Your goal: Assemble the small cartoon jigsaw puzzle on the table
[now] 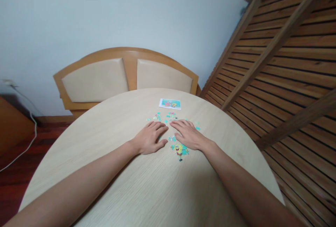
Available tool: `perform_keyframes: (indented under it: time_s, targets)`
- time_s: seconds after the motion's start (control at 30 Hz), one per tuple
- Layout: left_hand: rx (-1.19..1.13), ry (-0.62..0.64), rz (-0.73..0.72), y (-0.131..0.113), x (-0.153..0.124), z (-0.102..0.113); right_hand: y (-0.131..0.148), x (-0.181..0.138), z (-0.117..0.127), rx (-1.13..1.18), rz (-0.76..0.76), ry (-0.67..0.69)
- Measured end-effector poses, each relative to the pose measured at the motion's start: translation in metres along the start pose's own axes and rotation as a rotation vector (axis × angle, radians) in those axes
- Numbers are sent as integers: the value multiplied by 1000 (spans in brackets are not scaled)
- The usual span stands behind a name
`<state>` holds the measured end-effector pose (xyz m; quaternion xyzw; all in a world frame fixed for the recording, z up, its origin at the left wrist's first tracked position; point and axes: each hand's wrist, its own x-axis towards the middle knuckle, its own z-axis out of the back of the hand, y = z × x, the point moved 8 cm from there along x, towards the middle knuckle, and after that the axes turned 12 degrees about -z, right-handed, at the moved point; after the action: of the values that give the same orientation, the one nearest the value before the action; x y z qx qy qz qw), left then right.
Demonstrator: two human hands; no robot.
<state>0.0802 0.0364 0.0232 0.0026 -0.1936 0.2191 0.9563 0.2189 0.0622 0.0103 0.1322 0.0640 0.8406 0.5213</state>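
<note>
My left hand (pixel 149 137) lies flat on the round pale wooden table (pixel 105 143), fingers stretched out, palm down over some small puzzle pieces. My right hand (pixel 187 134) lies flat beside it, fingers also stretched out, their tips almost touching those of the left. Several loose teal puzzle pieces (pixel 170 116) are scattered just beyond the fingertips. A small joined patch showing a yellow cartoon figure (pixel 180 149) lies on the table between my wrists, close to the right hand. A small reference picture card (pixel 170 103) lies farther back on the table.
A wooden bench with two beige cushions (pixel 126 76) stands behind the table against a pale wall. A slatted wooden frame (pixel 283 66) leans at the right. A white cable (pixel 28 136) runs over the dark red floor at the left.
</note>
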Motion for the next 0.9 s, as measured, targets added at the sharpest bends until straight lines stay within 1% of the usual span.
perform_keyframes:
  time_s: [0.1,0.2,0.27,0.4,0.63,0.73,0.9]
  targets:
    - [-35,-13,-75,-6,0,3,1,-1,3,22,-1,-35]
    - [-93,25,-206,-17,-1,3,0,-3,6,53,12,-76]
    - [-104,38,-248,-19,-2,4,-4,-6,10,74,15,-117]
    - [-107,21,-241,-18,-3,7,-20,-12,19,84,-6,-182]
    - [-89,9,-195,-15,-3,7,-51,-17,21,83,-72,-183]
    - [-80,1,-184,-14,-3,7,-55,-17,22,89,-72,-185]
    - [-100,6,-192,-14,-3,6,-50,-16,22,88,-35,-176]
